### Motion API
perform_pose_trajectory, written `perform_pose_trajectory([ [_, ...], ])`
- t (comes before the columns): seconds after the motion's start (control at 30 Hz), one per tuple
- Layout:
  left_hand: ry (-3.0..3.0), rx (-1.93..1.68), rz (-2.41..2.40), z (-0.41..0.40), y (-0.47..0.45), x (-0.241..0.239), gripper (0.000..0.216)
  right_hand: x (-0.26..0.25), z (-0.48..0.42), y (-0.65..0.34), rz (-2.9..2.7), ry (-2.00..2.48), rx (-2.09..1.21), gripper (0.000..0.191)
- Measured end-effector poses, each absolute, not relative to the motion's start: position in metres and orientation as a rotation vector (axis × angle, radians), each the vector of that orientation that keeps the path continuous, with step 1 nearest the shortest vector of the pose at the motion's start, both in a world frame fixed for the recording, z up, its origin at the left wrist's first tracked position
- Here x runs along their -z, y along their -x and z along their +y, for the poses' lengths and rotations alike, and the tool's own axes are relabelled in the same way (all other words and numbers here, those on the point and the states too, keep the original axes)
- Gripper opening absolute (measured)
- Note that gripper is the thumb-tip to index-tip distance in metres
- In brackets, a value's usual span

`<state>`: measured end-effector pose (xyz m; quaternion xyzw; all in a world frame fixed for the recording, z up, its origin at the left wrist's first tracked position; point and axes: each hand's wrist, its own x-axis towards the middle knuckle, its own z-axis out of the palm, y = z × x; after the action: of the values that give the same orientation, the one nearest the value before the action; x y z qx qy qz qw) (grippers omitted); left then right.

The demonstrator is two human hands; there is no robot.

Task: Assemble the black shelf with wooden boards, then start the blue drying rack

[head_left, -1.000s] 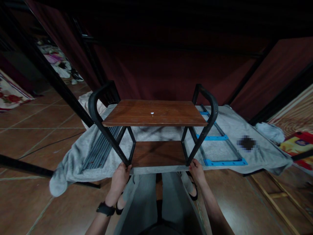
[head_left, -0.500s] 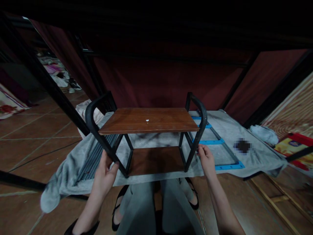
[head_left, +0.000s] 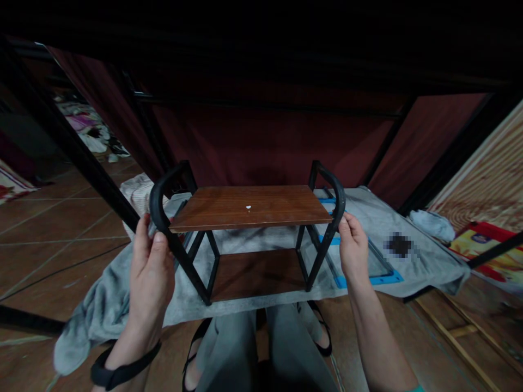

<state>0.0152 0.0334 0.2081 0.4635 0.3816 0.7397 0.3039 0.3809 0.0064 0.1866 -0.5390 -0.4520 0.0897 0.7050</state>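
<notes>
A small two-tier rack (head_left: 249, 207) with brown wooden shelves and curved black metal side frames stands on a grey blanket (head_left: 412, 261) in front of me. My left hand (head_left: 150, 269) is closed round the left black frame near its upper bend. My right hand (head_left: 353, 251) grips the right black frame just below the top shelf. The lower shelf (head_left: 257, 272) shows between the legs. A white speck sits on the top shelf.
A blue-cornered black frame (head_left: 376, 272) lies flat on the blanket to the right of the rack. Grey metal rods (head_left: 182, 247) lie under its left side. Dark red panels (head_left: 265, 141) stand behind. The floor is tiled; clothes lie far left, and wooden slats (head_left: 453, 329) at the right.
Both hands have climbed from the feet of the rack's frames to the upper parts of the side frames and closed on them. The view has shifted slightly.
</notes>
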Motion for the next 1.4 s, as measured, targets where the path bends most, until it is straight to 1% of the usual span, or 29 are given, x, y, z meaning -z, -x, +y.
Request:
perform_pose_trajectory([
  [0.13, -1.239, -2.1, 0.894, 0.036, -0.027, -0.225, 0.029, -0.192, 0.001, -0.379, -0.974, 1.154, -0.209, 0.035],
  [0.4, -1.155, -2.138, 0.956, 0.047, -0.022, -0.218, 0.02, -0.199, -0.004, -0.379, -0.968, 1.143, -0.154, 0.029],
  [0.63, -1.012, -2.115, 0.91, 0.05, -0.016, -0.219, 0.027, -0.199, -0.001, -0.382, -0.984, 1.146, -0.143, 0.03],
  [0.83, -1.039, -2.064, 0.942, 0.05, -0.012, -0.216, 0.022, -0.202, -0.003, -0.387, -1.043, 1.175, -0.089, 0.03],
  [0.97, -1.017, -2.059, 0.944, 0.049, -0.01, -0.219, 0.024, -0.205, -0.004, -0.389, -1.102, 1.204, -0.063, 0.03],
  [1.07, -1.027, -1.974, 0.929, 0.049, -0.004, -0.223, 0.025, -0.207, -0.005, -0.388, -1.118, 1.205, -0.077, 0.03],
  [1.23, -1.007, -1.766, 0.921, 0.05, 0.01, -0.232, 0.034, -0.207, -0.008, -0.388, -1.149, 1.227, -0.058, 0.027],
  [1.33, -0.982, -1.752, 0.905, 0.052, 0.012, -0.233, 0.037, -0.204, -0.005, -0.387, -1.117, 1.176, -0.109, 0.027],
  [1.4, -0.939, -1.757, 0.873, 0.052, 0.011, -0.231, 0.035, -0.202, -0.003, -0.385, -1.055, 1.131, -0.147, 0.028],
])
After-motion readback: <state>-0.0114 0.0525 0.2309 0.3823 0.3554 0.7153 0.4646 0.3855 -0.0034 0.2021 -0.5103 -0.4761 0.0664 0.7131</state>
